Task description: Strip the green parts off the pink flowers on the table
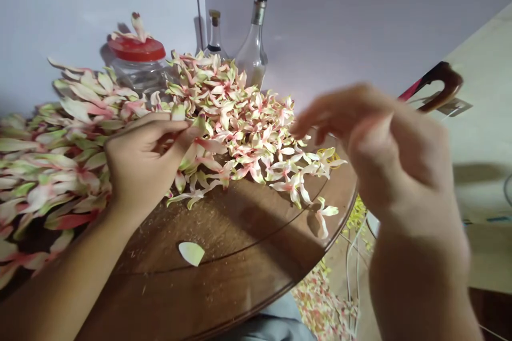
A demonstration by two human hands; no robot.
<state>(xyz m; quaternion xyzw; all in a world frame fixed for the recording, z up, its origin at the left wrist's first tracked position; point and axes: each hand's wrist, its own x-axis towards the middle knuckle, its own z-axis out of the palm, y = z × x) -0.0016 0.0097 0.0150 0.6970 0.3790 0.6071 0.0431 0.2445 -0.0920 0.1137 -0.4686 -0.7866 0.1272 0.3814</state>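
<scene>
My left hand [148, 157] is closed in a pinch on a pink and pale-green flower [210, 146], its petals sticking out to the right of the fingertips. Behind it rises a large heap of similar flowers [228, 101], and more loose blossoms [84, 165] spread to the left, partly behind my wrist. My right hand [384, 144] is raised over the table's right edge, blurred, with bent fingers and the thumb apart from them. Nothing shows in it. One flower [325, 216] lies alone near the edge, and a pale petal piece [192, 253] rests toward the front.
The round brown wooden table [240, 229] curves away at the right. A red-lidded jar [138, 58] and two glass bottles, a tall one [253, 42] and a smaller one [215, 37], stand against the wall. More petals [324, 298] and cables [348, 266] lie below. A curved handle [442, 82] is behind my right hand.
</scene>
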